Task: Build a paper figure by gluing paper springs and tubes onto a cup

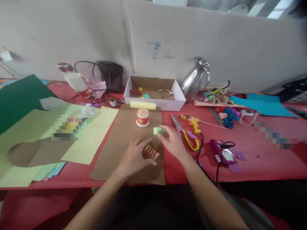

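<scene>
My right hand [170, 140] pinches a light green accordion-folded paper spring [160, 130] over the brown cardboard [110, 156]. Beside it, my left hand [133, 155] has thumb and fingers spread around an orange accordion-folded paper spring [151, 152] that lies on the cardboard. No clear grip on the orange spring shows. Just beyond both hands stands a red and white paper cup [142, 119], upside down. On top of it sits a small folded orange paper piece, with a pale yellow paper roll [143, 105] lying across behind.
Scissors [181, 129], a yellow glue gun [195, 125] and a purple device [222, 152] with black cables lie to the right. An open white box [153, 102] and a metal jug [196, 80] stand at the back. Coloured paper sheets [93, 134] cover the left side.
</scene>
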`<action>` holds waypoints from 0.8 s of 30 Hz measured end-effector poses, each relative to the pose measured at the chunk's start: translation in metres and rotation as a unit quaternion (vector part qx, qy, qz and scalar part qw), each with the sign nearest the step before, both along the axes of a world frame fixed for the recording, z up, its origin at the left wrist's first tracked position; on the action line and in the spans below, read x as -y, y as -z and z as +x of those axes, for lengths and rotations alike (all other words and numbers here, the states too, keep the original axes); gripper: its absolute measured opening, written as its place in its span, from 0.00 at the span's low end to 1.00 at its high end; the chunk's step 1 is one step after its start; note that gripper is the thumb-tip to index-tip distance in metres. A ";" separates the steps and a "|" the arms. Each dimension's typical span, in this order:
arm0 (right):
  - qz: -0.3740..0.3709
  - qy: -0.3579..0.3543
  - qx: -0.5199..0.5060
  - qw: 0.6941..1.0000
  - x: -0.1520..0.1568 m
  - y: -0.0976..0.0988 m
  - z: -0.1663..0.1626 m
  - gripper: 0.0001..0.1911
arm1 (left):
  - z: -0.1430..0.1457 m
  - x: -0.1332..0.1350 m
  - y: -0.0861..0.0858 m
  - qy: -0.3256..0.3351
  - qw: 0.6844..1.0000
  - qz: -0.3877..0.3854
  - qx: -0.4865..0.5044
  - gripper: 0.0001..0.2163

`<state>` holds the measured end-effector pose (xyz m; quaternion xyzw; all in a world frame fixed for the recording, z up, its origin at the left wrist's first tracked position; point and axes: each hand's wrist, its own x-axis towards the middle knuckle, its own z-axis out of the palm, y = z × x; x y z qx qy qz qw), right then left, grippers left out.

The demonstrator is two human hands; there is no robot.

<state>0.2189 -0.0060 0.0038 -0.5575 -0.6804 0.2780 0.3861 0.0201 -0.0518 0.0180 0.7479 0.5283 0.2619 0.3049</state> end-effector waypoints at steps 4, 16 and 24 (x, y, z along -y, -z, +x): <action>0.021 -0.036 0.002 0.999 0.007 0.002 -0.002 0.18 | 0.000 -0.002 0.000 -0.049 0.999 0.018 -0.002 0.13; -0.005 -0.143 0.125 0.982 0.012 0.007 -0.002 0.31 | -0.042 -0.026 0.018 -0.102 0.987 0.099 -0.079 0.25; 0.002 -0.127 0.311 0.942 0.008 -0.007 -0.015 0.25 | -0.037 -0.028 0.014 -0.068 0.993 0.081 -0.057 0.10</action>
